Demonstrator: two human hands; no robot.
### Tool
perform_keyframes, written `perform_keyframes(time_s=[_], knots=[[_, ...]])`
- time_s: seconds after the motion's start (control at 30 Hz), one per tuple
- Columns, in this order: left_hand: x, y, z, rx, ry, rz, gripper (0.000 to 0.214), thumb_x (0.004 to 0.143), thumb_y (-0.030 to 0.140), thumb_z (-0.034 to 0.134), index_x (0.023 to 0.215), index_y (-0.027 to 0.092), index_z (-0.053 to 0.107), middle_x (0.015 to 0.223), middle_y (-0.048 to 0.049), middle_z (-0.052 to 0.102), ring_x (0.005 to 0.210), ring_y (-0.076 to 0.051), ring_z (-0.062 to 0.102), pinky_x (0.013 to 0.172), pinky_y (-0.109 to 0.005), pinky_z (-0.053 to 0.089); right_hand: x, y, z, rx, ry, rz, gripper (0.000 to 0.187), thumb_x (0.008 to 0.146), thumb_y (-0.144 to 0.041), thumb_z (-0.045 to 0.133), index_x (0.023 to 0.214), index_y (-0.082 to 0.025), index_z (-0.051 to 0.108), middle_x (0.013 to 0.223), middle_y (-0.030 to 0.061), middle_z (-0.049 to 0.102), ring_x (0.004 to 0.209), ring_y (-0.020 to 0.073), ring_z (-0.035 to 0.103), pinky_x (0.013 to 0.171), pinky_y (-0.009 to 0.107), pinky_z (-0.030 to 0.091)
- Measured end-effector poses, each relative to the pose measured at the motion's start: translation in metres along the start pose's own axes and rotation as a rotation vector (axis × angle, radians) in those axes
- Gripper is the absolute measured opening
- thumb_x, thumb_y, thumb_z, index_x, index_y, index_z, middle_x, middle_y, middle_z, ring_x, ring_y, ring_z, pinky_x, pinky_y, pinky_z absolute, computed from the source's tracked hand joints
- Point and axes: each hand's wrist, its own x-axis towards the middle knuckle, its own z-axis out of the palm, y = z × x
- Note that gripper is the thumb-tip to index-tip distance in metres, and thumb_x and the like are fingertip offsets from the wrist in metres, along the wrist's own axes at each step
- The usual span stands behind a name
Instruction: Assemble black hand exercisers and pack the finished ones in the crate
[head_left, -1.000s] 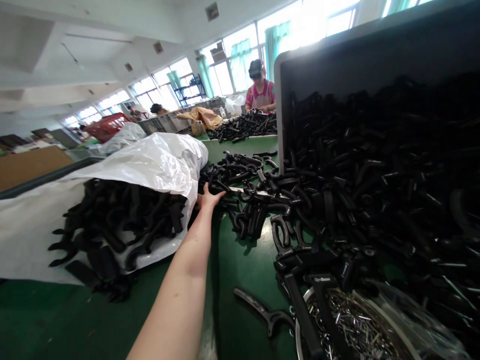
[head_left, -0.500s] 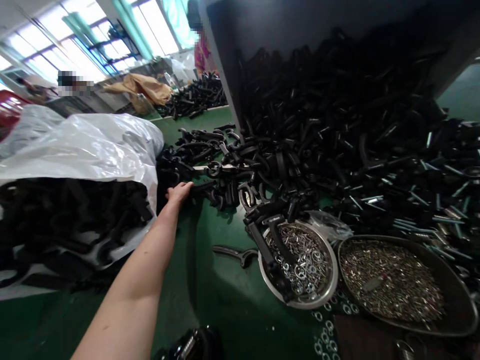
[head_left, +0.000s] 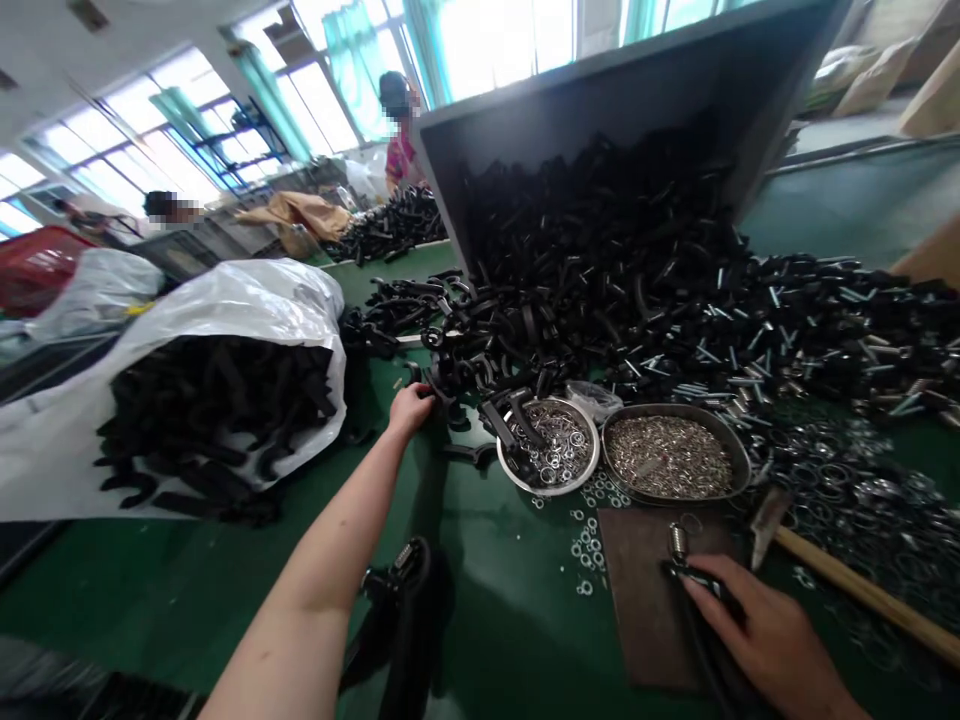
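My left hand (head_left: 411,408) reaches out to the near edge of a heap of black curved handle-like parts (head_left: 525,320). Its fingers are closed on one of these parts, though the part is mostly hidden. Over a brown plate (head_left: 630,610), my right hand (head_left: 765,625) grips a black handle-like part (head_left: 701,630) with a metal coil spring (head_left: 678,541) at its upper end. Just beyond the plate are a round metal bowl (head_left: 592,470) of washers and small metal pieces, and an oval metal tray (head_left: 742,470) of tiny metal pieces.
On the left lies a white bag (head_left: 255,290) filled with black parts. A wooden-handled hammer (head_left: 862,580) rests at the right beside scattered rings. Black assemblies with a spring (head_left: 405,600) lie near the front edge. A tipped grey bin (head_left: 622,110) stands behind the heap; people are farther back.
The view has tilted and pulled back, bringing my right hand, the spring part and the hammer into sight. My left hand has moved right, away from the bag's mouth, along the heap's edge.
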Motion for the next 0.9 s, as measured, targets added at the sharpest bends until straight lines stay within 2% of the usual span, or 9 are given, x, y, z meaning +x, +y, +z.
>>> perform_keyframes(time_s=[0.13, 0.23, 0.3, 0.4, 0.47, 0.53, 0.63, 0.77, 0.9], knots=[[-0.052, 0.023, -0.027, -0.193, 0.115, 0.002, 0.043, 0.072, 0.018, 0.048, 0.115, 0.023, 0.047, 0.104, -0.0059, 0.063, 0.090, -0.020, 0.061, 0.077, -0.032, 0.047, 0.004, -0.012, -0.012, 0.103, -0.103, 0.124, 0.026, 0.086, -0.043, 0.048, 0.093, -0.025, 0.065, 0.092, 0.0029, 0.072, 0.083, 0.0197, 0.068, 0.074, 0.030, 0.055], [-0.122, 0.052, -0.035, -0.462, 0.083, 0.069, 0.059, 0.071, 0.017, 0.044, 0.127, 0.028, 0.027, 0.092, 0.0002, 0.062, 0.071, -0.013, 0.060, 0.064, -0.027, 0.050, 0.007, -0.019, -0.026, 0.231, -0.141, 0.199, 0.027, 0.086, -0.042, 0.048, 0.096, -0.024, 0.066, 0.098, 0.0034, 0.070, 0.089, 0.0203, 0.066, 0.078, 0.031, 0.052], [-0.186, 0.072, -0.028, -0.964, -0.164, 0.132, 0.058, 0.067, 0.018, 0.047, 0.122, 0.028, 0.032, 0.078, 0.0023, 0.056, 0.058, -0.011, 0.054, 0.052, -0.024, 0.046, 0.005, -0.025, -0.035, 0.329, -0.124, 0.268, 0.029, 0.085, -0.043, 0.049, 0.098, -0.023, 0.065, 0.091, 0.0032, 0.070, 0.080, 0.0191, 0.066, 0.071, 0.029, 0.052], [-0.292, 0.097, -0.001, -1.318, -0.624, 0.115, 0.046, 0.064, 0.021, 0.060, 0.108, 0.024, 0.047, 0.065, 0.0057, 0.044, 0.046, -0.005, 0.038, 0.039, -0.017, 0.031, -0.006, -0.039, -0.047, 0.504, -0.077, 0.369, 0.032, 0.084, -0.046, 0.050, 0.097, -0.019, 0.063, 0.061, -0.0011, 0.062, 0.052, 0.0141, 0.057, 0.048, 0.024, 0.044], [-0.352, 0.108, 0.021, -1.398, -0.782, 0.028, 0.047, 0.060, 0.022, 0.071, 0.101, 0.023, 0.047, 0.059, 0.0091, 0.038, 0.040, -0.002, 0.027, 0.036, -0.015, 0.021, -0.018, -0.051, -0.053, 0.608, -0.030, 0.407, 0.032, 0.084, -0.047, 0.051, 0.090, -0.018, 0.062, 0.048, -0.0049, 0.050, 0.042, 0.0115, 0.047, 0.041, 0.022, 0.036], [-0.395, 0.116, 0.038, -1.456, -0.840, -0.052, 0.052, 0.056, 0.024, 0.078, 0.097, 0.023, 0.046, 0.057, 0.0103, 0.037, 0.039, -0.002, 0.024, 0.034, -0.015, 0.016, -0.033, -0.063, -0.058, 0.643, 0.032, 0.402, 0.031, 0.084, -0.047, 0.051, 0.082, -0.018, 0.062, 0.046, -0.0056, 0.046, 0.041, 0.0104, 0.044, 0.040, 0.022, 0.034], [-0.429, 0.122, 0.050, -1.485, -0.824, -0.096, 0.053, 0.054, 0.026, 0.081, 0.093, 0.023, 0.045, 0.057, 0.0101, 0.038, 0.039, -0.002, 0.026, 0.034, -0.016, 0.016, -0.052, -0.075, -0.064, 0.589, 0.109, 0.327, 0.029, 0.085, -0.044, 0.051, 0.075, -0.019, 0.061, 0.053, -0.0032, 0.053, 0.047, 0.0109, 0.050, 0.045, 0.022, 0.038], [-0.449, 0.131, 0.048, -1.372, -0.776, -0.053, 0.051, 0.053, 0.028, 0.082, 0.092, 0.023, 0.049, 0.056, 0.0099, 0.038, 0.039, -0.003, 0.028, 0.035, -0.017, 0.019, -0.070, -0.079, -0.066, 0.475, 0.192, 0.198, 0.024, 0.086, -0.038, 0.050, 0.073, -0.020, 0.060, 0.063, -0.0011, 0.062, 0.058, 0.0126, 0.057, 0.055, 0.022, 0.043], [-0.463, 0.134, 0.047, -1.269, -0.711, -0.013, 0.058, 0.054, 0.029, 0.082, 0.102, 0.025, 0.050, 0.059, 0.0088, 0.043, 0.040, -0.003, 0.030, 0.036, -0.017, 0.024, -0.078, -0.078, -0.067, 0.387, 0.261, 0.126, 0.022, 0.087, -0.034, 0.049, 0.071, -0.021, 0.057, 0.062, -0.0015, 0.061, 0.056, 0.0117, 0.056, 0.055, 0.022, 0.042]])
